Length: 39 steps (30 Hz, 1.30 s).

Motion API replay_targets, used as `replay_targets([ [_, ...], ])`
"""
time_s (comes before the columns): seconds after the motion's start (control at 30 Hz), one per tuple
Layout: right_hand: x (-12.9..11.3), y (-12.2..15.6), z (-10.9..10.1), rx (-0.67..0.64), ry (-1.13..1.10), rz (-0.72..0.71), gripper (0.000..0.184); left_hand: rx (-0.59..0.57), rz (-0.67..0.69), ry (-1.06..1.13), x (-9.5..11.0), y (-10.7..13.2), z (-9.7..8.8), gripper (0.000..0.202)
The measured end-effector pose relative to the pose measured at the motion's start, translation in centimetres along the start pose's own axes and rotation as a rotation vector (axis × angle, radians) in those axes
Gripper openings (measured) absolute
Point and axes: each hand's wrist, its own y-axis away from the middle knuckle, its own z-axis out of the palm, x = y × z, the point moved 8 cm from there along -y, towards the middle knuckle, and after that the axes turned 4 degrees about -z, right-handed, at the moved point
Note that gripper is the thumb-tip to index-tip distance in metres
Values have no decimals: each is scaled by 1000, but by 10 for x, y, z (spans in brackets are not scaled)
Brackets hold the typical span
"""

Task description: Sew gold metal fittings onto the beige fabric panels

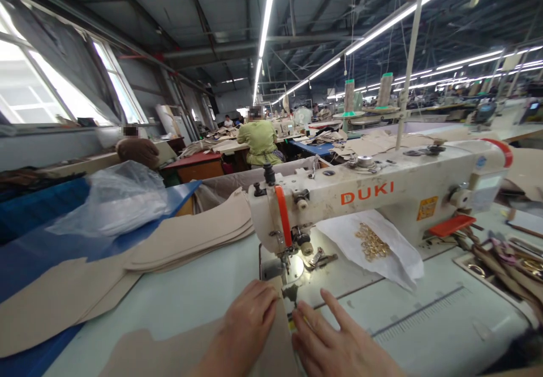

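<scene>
A beige fabric piece lies on the sewing machine bed just in front of the needle and presser foot. My left hand is closed on it, its fingertips bunched at the fabric's far end near the foot. Across from it, my right hand rests with fingers apart, the fingertips along the fabric's right edge and the index finger stretched toward the machine. The white sewing machine carries an orange bar on its head. Part of the fabric under my left wrist and arm is hidden.
Stacked beige panels lie left of the machine head. Gold metal rings sit on a white sheet under the machine arm. At right, a tray holds tools and straps. A plastic bag lies at left; co-workers sit beyond.
</scene>
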Motion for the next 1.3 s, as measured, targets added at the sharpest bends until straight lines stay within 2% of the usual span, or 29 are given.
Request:
replay_targets([
  [0.17,0,-14,0,-94,-171,-230,20,-29,-26,-1,-1,2,2,20],
  [0.23,3,-16,0,-92,-224,-298,18,-33,-34,-5,-1,2,1,20],
  [0.4,10,-9,-5,-29,-232,-401,21,-39,-24,-1,3,-2,-1,20],
  [0.53,9,1,-12,-118,-237,-465,21,-16,-21,14,4,-1,-3,20],
  [0.67,8,0,-15,-127,-255,-418,20,-9,-26,23,3,0,-2,19],
  [0.97,14,-26,7,34,-278,-182,19,-22,4,33,2,1,-1,18],
  [1.13,16,-26,19,-22,-362,-149,18,-41,-8,25,4,-1,-3,20],
  [1.3,16,-25,21,-12,-407,-128,20,-42,15,-3,5,1,-2,23],
])
